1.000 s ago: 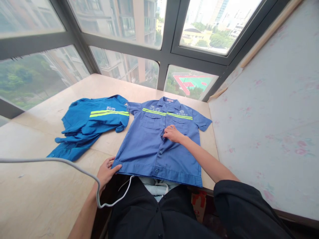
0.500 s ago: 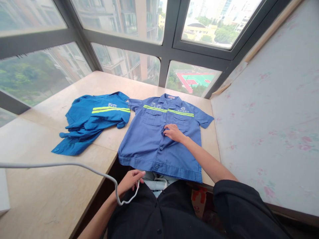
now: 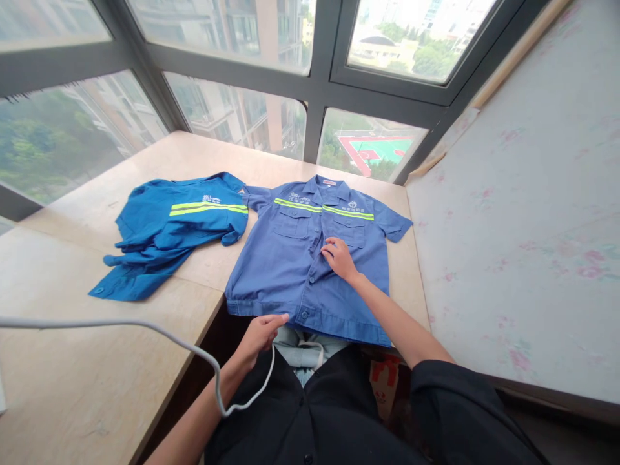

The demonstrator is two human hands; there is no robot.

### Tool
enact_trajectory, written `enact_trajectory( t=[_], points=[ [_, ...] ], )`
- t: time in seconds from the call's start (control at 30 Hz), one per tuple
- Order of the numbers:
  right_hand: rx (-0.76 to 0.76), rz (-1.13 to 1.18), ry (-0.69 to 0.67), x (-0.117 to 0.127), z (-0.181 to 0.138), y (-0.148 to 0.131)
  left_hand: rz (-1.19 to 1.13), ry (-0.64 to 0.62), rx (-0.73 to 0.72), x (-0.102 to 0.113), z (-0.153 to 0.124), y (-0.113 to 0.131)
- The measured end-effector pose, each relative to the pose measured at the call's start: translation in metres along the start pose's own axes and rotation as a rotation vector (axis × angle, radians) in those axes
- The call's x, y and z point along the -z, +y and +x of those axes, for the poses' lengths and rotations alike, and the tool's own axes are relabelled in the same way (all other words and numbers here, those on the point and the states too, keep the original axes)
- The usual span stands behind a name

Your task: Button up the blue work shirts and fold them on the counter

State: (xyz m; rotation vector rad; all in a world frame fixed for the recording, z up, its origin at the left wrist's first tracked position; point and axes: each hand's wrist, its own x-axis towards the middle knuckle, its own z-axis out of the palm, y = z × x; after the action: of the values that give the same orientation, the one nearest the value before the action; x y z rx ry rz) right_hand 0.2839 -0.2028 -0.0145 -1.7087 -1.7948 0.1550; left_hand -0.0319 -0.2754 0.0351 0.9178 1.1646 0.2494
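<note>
A blue short-sleeved work shirt [image 3: 276, 265] lies spread out, front up, with yellow-green stripes across the chest and a buttoned placket. My right hand [image 3: 340, 258] is over the middle of its front, fingers loosely bent and apart, holding nothing; beside them the placket gapes a little. Just below the front hem, my left hand [image 3: 261, 334] is closed, its thumb pointing along the hem edge near the lowest button [image 3: 305, 314]. A white cable [image 3: 217, 381] loops below my left wrist and runs up to the curled fingers, which seem to hold it.
Left of the shirt, a brighter blue garment [image 3: 198, 226] with matching stripes lies crumpled on the beige stone ledge [image 3: 121, 361]. Windows [image 3: 232, 116] border the back, a floral wall [image 3: 504, 258] the right. Below the ledge sits a cardboard box [image 3: 385, 387].
My right hand has let go of the placket, which lies flatter, and its fingers have loosened. My left hand has moved up toward the hem. The view has shifted slightly.
</note>
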Motion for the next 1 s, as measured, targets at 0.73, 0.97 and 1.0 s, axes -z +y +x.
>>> enact_trajectory(
  t=[0.73,0.97,1.0],
  points=[
    [0.038,-0.078,-0.097,-0.009,0.008,0.008,-0.045,-0.200,0.146,-0.012,0.008,-0.030],
    [0.270,-0.201,-0.165,0.008,0.004,0.000,0.274,-0.295,0.154,0.002,-0.014,-0.013],
    [0.307,-0.200,-0.168,0.010,0.003,-0.003,0.372,-0.288,0.130,0.005,-0.018,-0.005]
  ],
)
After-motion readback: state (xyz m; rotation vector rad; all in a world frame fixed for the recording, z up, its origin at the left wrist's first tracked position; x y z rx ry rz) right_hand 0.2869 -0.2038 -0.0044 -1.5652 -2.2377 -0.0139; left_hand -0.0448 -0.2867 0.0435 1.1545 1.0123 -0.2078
